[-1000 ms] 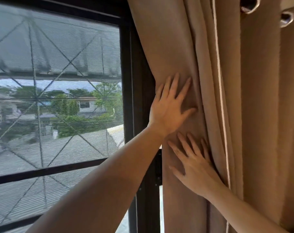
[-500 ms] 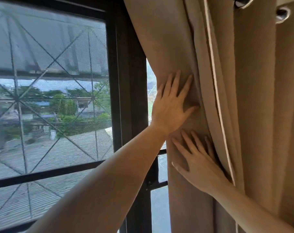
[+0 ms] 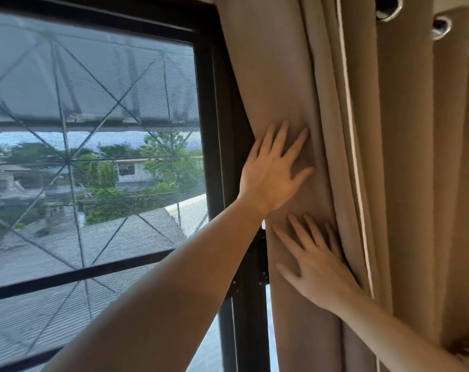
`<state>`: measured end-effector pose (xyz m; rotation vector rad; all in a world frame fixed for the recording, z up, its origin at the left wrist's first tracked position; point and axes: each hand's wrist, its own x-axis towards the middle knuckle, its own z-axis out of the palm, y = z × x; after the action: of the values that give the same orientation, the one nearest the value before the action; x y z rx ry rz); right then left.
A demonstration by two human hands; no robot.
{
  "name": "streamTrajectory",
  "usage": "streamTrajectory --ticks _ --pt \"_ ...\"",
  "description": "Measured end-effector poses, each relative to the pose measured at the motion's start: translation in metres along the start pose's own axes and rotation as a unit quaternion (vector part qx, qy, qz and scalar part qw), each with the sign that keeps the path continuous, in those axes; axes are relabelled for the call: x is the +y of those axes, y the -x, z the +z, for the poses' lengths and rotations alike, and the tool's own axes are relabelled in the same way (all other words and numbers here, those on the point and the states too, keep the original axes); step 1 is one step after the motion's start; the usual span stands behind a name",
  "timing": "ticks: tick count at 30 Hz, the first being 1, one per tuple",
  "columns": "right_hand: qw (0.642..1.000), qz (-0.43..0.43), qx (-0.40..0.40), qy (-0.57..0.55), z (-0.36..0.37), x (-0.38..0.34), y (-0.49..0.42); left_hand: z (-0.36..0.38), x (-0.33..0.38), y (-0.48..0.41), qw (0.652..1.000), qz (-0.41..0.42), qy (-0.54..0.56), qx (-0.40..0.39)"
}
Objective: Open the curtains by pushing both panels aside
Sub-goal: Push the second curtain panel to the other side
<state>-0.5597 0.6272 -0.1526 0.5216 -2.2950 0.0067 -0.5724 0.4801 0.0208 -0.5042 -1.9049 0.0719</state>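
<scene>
A beige curtain panel (image 3: 276,76) hangs bunched in folds at the right of the window, with a white edge seam (image 3: 348,103) running down it. My left hand (image 3: 275,170) lies flat on the fabric, fingers spread, at mid height. Just below it my right hand (image 3: 313,260) also presses flat against the curtain, fingers apart. Neither hand grips the cloth. Metal eyelets (image 3: 440,26) show at the curtain's top right. No second panel is in view.
A dark window frame post (image 3: 214,130) stands just left of the curtain. The left pane (image 3: 93,157) is covered by a mesh screen with diagonal bars. A narrow strip of glass (image 3: 269,331) shows between post and curtain low down.
Both hands have stayed flat on the curtain, holding the gathered folds at the right. The view has shifted slightly and the gap of glass beside the post looks narrower than half a second ago.
</scene>
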Motion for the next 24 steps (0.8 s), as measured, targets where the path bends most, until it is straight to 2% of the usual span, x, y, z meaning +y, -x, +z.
streamTrajectory --ticks 9,15,21,24 --pt "0.999 0.036 -0.003 -0.005 -0.029 -0.095 0.023 -0.071 -0.052 0.047 0.998 0.06 -0.01 0.014" --pt "0.999 0.048 -0.017 -0.002 -0.048 -0.161 0.044 -0.119 -0.085 0.089 0.999 0.039 0.036 0.009" --pt "0.998 0.044 -0.044 -0.019 -0.068 -0.219 0.058 -0.168 -0.114 0.128 0.999 0.032 0.002 -0.035" --pt "0.999 0.03 -0.026 -0.031 -0.076 -0.241 0.059 -0.19 -0.127 0.149 0.999 0.029 -0.013 -0.041"
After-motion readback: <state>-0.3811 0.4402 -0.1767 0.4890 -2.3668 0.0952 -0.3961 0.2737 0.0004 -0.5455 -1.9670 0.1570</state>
